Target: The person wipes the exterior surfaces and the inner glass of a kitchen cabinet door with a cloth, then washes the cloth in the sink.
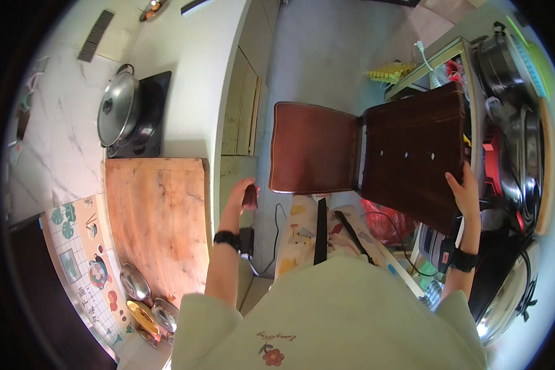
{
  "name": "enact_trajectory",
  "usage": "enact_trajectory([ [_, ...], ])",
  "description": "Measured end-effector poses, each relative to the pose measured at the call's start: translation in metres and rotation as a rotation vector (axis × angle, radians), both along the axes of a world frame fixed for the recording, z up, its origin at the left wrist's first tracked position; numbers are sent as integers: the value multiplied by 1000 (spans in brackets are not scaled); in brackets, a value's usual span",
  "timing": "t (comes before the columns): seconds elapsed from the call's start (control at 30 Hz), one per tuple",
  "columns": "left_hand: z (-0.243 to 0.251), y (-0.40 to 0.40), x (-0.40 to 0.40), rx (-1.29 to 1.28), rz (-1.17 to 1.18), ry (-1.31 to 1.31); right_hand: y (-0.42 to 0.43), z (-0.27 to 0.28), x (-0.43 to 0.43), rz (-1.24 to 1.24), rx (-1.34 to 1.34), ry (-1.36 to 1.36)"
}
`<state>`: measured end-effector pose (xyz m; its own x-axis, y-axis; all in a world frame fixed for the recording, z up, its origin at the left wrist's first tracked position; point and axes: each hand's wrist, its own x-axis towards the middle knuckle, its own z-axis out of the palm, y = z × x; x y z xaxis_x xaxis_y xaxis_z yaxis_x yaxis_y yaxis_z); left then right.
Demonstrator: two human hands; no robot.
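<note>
A brown wooden chair stands before me, its smooth seat [315, 147] to the left and its dark backrest [411, 134] to the right. Several pale spots run in a row across the backrest. My right hand [465, 192] grips the backrest's outer edge, thumb on the near face and fingers mostly hidden behind it. Between the counter and the seat, my left hand [240, 194] holds a small dark red cloth [250, 198], bunched in the fingers. That hand is apart from the chair.
On the left counter are a lidded pan [119, 108] on a black cooktop [159, 97], a wooden board [159, 217] and metal bowls [135, 281]. Shelves of cookware [499, 69] crowd the right, close behind the backrest. A red plastic bag [384, 222] and a cable [276, 245] lie low down.
</note>
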<state>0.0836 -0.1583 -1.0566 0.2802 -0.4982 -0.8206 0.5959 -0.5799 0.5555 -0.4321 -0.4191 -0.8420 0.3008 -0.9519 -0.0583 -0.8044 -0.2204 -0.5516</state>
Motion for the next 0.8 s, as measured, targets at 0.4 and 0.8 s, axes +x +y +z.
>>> enact_trajectory([
  [0.4,-180,-143,52,302,-413,-132,23,18,35,-511,75,255],
  [0.8,-252,-162,39,347,-432,56,14,13,41,-722,-142,578],
])
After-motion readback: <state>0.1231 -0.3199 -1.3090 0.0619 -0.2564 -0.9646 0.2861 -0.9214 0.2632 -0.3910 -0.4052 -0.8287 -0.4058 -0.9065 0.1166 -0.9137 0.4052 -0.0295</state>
